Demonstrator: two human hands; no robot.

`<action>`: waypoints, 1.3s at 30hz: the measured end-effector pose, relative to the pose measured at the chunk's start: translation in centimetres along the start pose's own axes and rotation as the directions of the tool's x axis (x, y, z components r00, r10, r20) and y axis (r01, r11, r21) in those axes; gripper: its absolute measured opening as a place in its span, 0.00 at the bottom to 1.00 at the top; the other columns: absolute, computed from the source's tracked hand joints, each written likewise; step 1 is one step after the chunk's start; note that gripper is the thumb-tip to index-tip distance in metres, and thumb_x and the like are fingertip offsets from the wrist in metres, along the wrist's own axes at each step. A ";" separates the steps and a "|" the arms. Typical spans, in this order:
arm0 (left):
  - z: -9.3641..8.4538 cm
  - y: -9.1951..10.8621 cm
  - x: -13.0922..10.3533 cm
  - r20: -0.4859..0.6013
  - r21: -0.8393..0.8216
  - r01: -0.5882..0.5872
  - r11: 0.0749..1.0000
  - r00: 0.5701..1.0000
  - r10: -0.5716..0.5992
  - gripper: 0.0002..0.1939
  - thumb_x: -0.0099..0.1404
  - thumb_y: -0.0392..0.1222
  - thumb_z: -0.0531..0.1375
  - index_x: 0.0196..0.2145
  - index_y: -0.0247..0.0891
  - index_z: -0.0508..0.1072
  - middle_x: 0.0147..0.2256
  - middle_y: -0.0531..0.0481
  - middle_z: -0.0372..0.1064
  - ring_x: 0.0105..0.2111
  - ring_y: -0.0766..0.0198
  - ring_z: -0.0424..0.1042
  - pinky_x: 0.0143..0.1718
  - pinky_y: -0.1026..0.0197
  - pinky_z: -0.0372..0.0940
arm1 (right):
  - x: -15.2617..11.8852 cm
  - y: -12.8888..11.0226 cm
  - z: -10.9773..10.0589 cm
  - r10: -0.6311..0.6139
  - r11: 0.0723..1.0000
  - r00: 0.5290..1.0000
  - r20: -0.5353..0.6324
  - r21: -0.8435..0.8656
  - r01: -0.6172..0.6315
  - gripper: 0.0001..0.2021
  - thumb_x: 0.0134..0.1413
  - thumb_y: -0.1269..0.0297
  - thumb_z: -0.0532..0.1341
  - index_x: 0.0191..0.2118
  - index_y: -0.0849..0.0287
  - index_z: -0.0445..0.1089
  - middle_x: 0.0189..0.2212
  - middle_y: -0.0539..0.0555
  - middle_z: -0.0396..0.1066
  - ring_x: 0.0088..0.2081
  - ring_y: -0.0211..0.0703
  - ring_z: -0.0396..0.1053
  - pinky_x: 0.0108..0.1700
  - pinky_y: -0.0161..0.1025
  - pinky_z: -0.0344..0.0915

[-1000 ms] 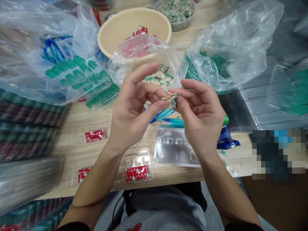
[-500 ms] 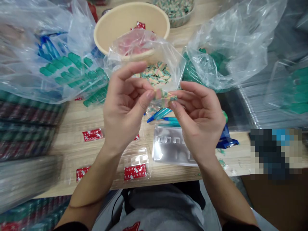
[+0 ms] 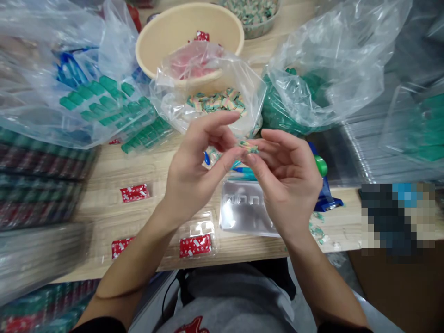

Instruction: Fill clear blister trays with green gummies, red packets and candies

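In front of my chest, my right hand (image 3: 289, 178) pinches small pastel striped pieces (image 3: 249, 147), green, yellow and pink, between thumb and fingertips. My left hand (image 3: 199, 162) meets it from the other side, its thumb and fingertips closed at the left end of the pieces. How many there are cannot be made out. Just behind the hands stands a clear plastic bag (image 3: 255, 97) holding a heap of similar striped pieces (image 3: 220, 101). Below my fingers lies a clear moulded tray (image 3: 243, 219), partly covered by my right hand, with blue pen-like items (image 3: 244, 175) behind it.
Red patterned packets (image 3: 195, 246) sit in clear trays at the left. A cream basin (image 3: 152, 51) stands at the back, beside a tub of striped pieces (image 3: 253, 18). Bags of green plastic parts (image 3: 294, 104) flank both sides. A blue pouch (image 3: 328, 201) lies at the right.
My left hand has moved right and slightly down, its fingertips now against those of my right hand. The striped pieces, spread between both hands before, now sit close together at my right fingertips.
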State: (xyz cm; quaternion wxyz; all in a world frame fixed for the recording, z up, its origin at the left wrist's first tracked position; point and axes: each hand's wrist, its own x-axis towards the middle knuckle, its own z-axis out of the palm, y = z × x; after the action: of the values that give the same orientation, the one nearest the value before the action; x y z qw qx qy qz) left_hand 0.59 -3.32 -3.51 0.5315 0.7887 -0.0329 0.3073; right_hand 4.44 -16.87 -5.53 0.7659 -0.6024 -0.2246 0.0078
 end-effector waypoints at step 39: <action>-4.4 2.9 -7.4 -0.019 -0.069 0.361 0.930 0.932 -0.363 0.09 0.61 0.34 0.67 0.40 0.42 0.76 0.36 0.54 0.75 0.36 0.69 0.74 0.40 0.68 0.71 | -4.9 -0.9 2.9 0.112 0.993 0.992 0.050 -0.040 -0.110 0.15 0.50 0.81 0.66 0.40 0.52 0.73 0.36 0.46 0.78 0.38 0.35 0.77 0.42 0.34 0.75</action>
State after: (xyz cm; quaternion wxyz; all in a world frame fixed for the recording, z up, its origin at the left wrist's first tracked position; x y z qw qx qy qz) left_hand -8.52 -2.84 -3.88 0.6043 0.7590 0.1114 0.2153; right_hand -1.19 -15.88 -5.80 0.7467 -0.6279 -0.2107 0.0619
